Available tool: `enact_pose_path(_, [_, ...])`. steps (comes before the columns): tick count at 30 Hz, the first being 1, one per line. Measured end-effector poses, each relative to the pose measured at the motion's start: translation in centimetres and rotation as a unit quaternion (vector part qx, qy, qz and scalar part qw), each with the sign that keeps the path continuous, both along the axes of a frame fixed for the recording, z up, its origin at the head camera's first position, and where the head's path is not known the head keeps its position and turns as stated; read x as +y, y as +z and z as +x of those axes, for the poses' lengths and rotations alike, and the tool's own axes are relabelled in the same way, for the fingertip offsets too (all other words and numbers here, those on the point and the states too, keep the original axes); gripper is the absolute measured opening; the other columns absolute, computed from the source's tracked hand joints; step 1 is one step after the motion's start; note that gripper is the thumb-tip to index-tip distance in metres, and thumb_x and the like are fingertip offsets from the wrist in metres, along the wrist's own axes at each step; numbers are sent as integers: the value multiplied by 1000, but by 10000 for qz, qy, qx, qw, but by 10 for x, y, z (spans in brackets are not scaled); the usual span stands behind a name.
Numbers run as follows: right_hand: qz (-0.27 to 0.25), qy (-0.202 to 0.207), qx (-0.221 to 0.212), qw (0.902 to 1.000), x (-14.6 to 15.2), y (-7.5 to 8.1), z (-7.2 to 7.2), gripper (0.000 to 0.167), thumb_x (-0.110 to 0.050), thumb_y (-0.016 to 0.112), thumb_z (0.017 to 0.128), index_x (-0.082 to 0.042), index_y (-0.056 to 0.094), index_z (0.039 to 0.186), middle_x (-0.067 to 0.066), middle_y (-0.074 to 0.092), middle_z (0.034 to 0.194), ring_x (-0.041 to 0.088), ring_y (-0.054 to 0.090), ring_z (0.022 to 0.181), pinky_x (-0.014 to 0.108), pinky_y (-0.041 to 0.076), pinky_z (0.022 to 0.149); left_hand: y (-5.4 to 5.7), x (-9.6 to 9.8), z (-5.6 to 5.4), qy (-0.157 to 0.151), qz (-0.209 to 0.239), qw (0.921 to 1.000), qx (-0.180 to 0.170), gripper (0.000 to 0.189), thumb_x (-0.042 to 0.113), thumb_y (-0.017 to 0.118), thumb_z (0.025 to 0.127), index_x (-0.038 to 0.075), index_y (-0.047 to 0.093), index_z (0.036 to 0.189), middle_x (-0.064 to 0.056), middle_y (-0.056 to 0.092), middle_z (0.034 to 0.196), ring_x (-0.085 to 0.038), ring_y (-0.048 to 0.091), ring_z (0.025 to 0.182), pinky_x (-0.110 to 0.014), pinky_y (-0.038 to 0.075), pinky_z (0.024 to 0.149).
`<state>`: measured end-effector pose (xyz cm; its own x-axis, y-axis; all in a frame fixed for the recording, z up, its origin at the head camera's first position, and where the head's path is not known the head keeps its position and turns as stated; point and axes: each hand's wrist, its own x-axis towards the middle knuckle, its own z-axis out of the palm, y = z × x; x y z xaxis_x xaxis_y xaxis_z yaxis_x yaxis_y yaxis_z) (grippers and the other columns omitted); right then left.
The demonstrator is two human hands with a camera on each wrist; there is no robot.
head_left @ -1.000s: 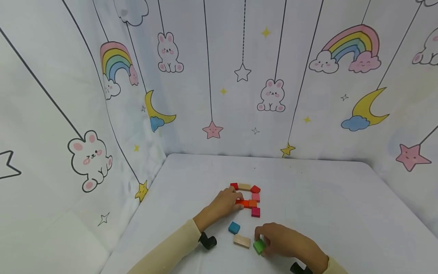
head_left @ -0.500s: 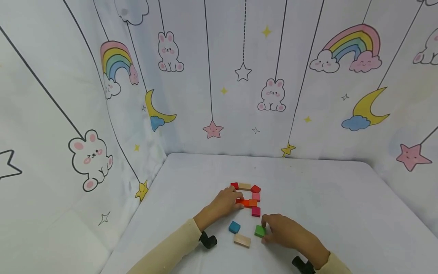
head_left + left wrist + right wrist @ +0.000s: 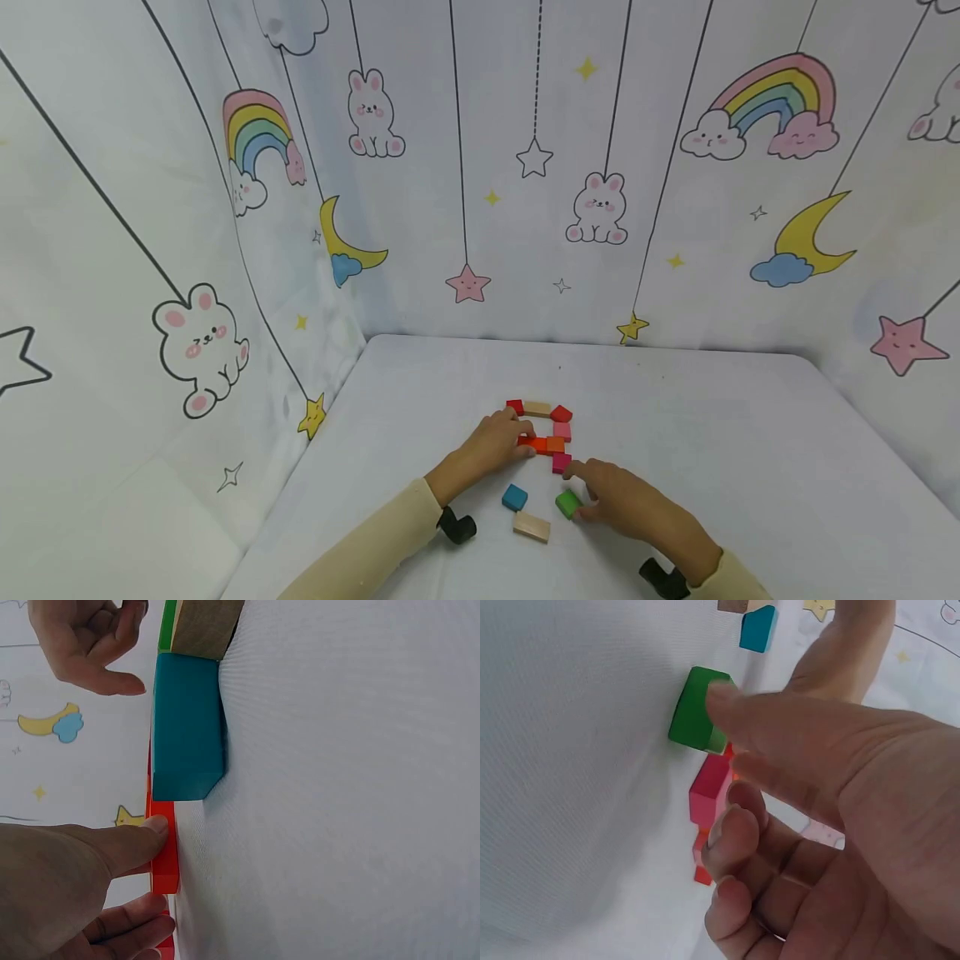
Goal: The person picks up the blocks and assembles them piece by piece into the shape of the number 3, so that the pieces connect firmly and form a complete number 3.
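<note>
In the head view, my left hand pinches an orange-red block between thumb and fingers on the table. An orange block adjoins its right side. My right hand is spread beside a green block. The right thumb touches the green block's side, as the right wrist view shows, while the index finger reaches to the near edge of a crimson block. A pink block, a red five-sided block, a plain wooden block and a red block lie farther back.
A blue block and a second plain wooden block lie between the forearms, nearer the person. White cloth covers the table. Printed fabric walls stand behind it and at the sides.
My right hand has slid the green block forward and loosened its grip. The block has since turned slightly, and the index finger has moved forward to the crimson block. My left hand stays put.
</note>
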<state>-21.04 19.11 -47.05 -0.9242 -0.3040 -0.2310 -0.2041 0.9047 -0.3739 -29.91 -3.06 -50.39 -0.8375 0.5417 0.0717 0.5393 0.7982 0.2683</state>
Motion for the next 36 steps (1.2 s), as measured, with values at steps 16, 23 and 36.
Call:
enact_pose_path(16, [59,-221,438,9988,-3,-12,-9,34,-35,93,80,-18,68,96,-3,64,88,15,55,78,35,57,73,-2,-1,-1,22,12,10000,29,26,39,76,97,24,76,118,0,62,109,-14,57,100,-28,48,86])
enact_pose_path(23, [65,-469,440,9979,-6,-16,-13,36,-38,93,79,-17,69,96,-2,66,89,16,55,77,34,57,71,-3,0,-1,28,12,10000,22,27,40,76,98,25,76,119,0,63,110,-14,57,100,-28,48,87])
enact_pose_path(36, [6,-459,520,9976,-4,-19,-16,37,-36,93,79,-16,68,97,-2,64,88,15,56,78,35,60,72,-2,1,-1,63,-11,10000,2,26,40,76,98,25,76,119,0,62,110,-14,56,100,-27,47,85])
